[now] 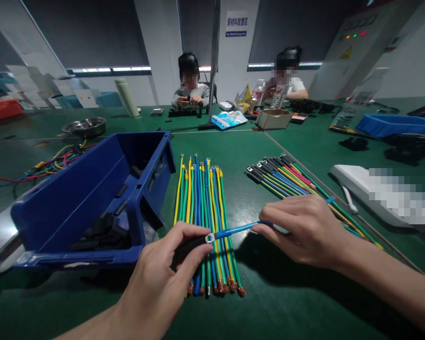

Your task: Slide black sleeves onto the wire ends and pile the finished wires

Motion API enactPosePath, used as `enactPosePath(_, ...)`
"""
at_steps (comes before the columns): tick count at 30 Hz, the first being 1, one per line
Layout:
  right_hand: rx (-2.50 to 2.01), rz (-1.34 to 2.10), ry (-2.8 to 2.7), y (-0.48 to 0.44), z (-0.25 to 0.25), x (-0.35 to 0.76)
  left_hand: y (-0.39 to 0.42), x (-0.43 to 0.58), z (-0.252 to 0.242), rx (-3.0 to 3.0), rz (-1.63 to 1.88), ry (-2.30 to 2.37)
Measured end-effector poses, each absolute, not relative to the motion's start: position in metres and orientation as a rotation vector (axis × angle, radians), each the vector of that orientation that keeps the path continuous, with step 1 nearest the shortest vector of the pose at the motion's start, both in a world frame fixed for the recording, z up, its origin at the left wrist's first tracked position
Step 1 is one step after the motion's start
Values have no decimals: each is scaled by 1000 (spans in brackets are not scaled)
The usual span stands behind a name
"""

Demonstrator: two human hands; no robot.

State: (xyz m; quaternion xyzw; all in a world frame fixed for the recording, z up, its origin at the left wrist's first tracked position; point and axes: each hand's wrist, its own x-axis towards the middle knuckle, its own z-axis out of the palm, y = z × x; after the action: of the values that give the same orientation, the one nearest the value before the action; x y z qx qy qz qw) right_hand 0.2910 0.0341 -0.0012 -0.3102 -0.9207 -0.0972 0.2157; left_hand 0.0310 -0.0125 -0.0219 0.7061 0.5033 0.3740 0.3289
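Note:
Above the table's near part, my left hand (173, 264) pinches a black sleeve (189, 246) between thumb and fingers. My right hand (297, 231) is closed on a blue cable (239, 229), whose metal ring lug (210, 238) points left and meets the mouth of the sleeve at my left fingertips. Beneath lies a row of yellow, green and blue cables (198, 198) with lugs at the far end and bare copper at the near end. Beyond my right hand rests a slanted bundle of cables with black sleeves (269, 165) over their lug ends.
A dark blue bin (81, 257) with black pieces stands at left, loose wires (62, 158) behind it. A white object (368, 193) and a blue tray (400, 125) are at right. Two people sit across the table, near a metal post (213, 71) and an open carton (273, 119).

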Motion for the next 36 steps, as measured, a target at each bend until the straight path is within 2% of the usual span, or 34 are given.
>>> enactPosePath(6,-794,-224,-2557,23,-7,279,-17,33,-22,1938,941,1213)
enactPosePath(18,-690,-413,-2383,32,-2,289,-14,24,-19,1829,804,1291)
enactPosePath(36,-733,-280,-2382,21,-7,279,-12,30,-13,1894,1042,1125)
